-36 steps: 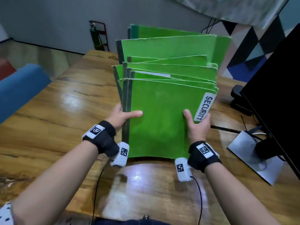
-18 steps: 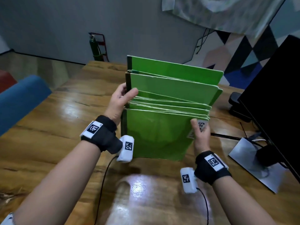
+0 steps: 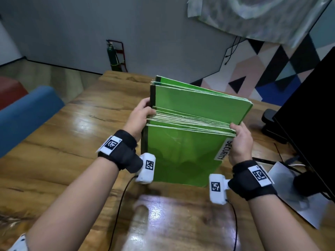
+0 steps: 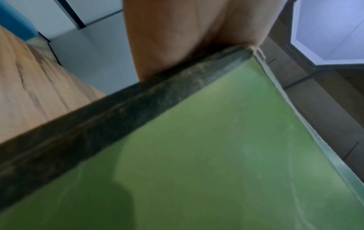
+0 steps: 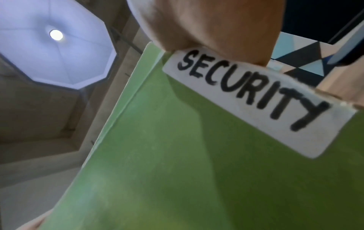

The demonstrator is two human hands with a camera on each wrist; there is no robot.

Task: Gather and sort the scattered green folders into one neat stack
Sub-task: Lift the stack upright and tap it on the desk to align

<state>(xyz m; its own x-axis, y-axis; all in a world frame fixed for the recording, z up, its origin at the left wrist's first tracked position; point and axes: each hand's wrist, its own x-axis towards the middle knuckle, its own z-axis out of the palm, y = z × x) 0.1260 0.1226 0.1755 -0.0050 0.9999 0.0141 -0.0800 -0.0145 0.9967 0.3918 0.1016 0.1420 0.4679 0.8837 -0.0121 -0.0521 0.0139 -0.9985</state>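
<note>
At the middle of the wooden table (image 3: 54,151), toward its right edge, the green folders (image 3: 190,113) stand upright as one bundle, bottom edges on or just above the wood, contact not visible. Change from a second ago: the tops were fanned in clear steps, each folder poking above the next; half a second ago the spread had shrunk; now most top edges sit in one tight band, with only the back few folders still riding higher than the rest. So the bundle is being jogged square, and gathering looks done since no loose folder shows on the table. The left hand (image 3: 140,116) has slid up from the lower spine to the top left corner, fingers curled round the dark spines with the thumb over the top edges; the left wrist view shows the palm flat against the spine edge. The right hand (image 3: 240,142) clamps the right edge just above the SECURITY label (image 3: 222,149) on the front folder, thumb in front, fingers behind and hidden. Judgement: near finished; what remains is seating the tall back folders, then laying the stack flat. Risk: the black monitor (image 3: 308,115) and its stand are close on the right.
</note>
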